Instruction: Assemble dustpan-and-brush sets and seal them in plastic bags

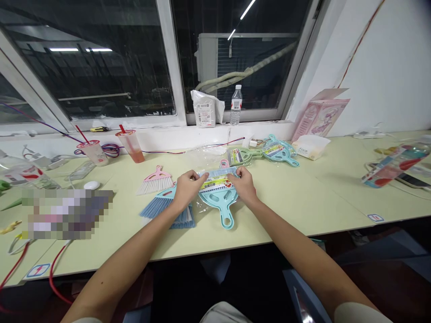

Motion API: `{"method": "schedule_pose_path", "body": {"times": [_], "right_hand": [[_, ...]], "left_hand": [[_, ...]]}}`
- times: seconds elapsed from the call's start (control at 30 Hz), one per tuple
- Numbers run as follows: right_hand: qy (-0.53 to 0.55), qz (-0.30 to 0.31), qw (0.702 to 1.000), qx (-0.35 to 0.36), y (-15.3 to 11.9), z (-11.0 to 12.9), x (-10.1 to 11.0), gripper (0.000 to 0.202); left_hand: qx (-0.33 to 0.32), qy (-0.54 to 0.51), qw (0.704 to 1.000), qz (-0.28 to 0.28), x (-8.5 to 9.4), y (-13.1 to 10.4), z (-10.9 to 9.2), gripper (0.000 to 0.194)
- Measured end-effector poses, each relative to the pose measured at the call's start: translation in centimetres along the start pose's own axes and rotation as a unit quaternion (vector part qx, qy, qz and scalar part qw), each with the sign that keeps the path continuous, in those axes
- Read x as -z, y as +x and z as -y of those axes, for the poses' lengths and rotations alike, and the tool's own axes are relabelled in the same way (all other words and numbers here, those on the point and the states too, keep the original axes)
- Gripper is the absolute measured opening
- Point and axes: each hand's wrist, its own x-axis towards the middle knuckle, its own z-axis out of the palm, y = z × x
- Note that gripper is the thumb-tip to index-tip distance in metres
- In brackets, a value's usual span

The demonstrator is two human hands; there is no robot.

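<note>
A light-blue dustpan and brush set [221,197] with a yellow printed label lies at the middle of the table, its handle towards me. My left hand [189,186] pinches its far left corner, and my right hand [244,183] pinches the far right corner. Just left of it, partly behind my left hand and forearm, is a blue brush [158,205]. A pink brush with white bristles [155,180] lies farther left. Beyond my right hand are a green set [244,155] and another light-blue set [279,150], both labelled.
Two drink cups [132,146] with red straws stand at the back left of the table [303,202]. A tissue pack [311,146], a pink box [319,114] and a large bottle [397,165] are on the right. A water bottle [236,105] stands on the sill.
</note>
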Motion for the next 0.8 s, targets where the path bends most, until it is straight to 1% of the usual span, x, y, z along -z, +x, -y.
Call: {"method": "schedule_pose_path", "body": {"times": [0.07,0.13,0.2,0.27,0.4,0.5,0.63,0.7,0.8], "right_hand": [[0.006,0.005,1.000,-0.003,-0.8,0.4,-0.6,0.035],[0.014,0.002,1.000,0.019,-1.5,0.8,-1.3,0.035],[0.016,-0.005,0.999,0.051,-2.1,1.1,-1.8,0.035],[0.020,-0.012,0.998,0.066,-2.5,1.3,-2.0,0.037],[0.042,-0.021,0.998,0.047,-2.6,1.5,-2.0,0.045],[0.020,-0.047,0.998,0.037,-2.4,1.4,-2.0,0.051],[-0.014,-0.068,0.997,0.030,-2.3,1.3,-2.2,0.058],[-0.017,-0.069,0.997,0.030,-2.3,1.3,-2.2,0.058],[-0.019,-0.074,0.996,0.039,-2.2,1.2,-2.1,0.052]], "left_hand": [[-0.021,0.060,0.997,-0.032,0.1,0.1,-0.1,0.039],[-0.021,0.095,0.994,-0.047,0.2,0.2,-0.2,0.041],[-0.018,0.107,0.993,-0.057,0.3,0.4,-0.2,0.043],[-0.017,0.090,0.994,-0.065,0.3,0.4,-0.2,0.044],[-0.030,0.064,0.995,-0.064,0.0,0.1,-0.5,0.048],[-0.043,0.122,0.990,-0.054,-0.3,-0.3,-0.9,0.048],[-0.074,0.219,0.971,-0.055,-0.8,-0.6,-1.4,0.044],[-0.089,0.230,0.967,-0.063,-0.9,-0.7,-1.6,0.043],[-0.099,0.227,0.966,-0.068,-0.9,-0.8,-1.7,0.044]]}}
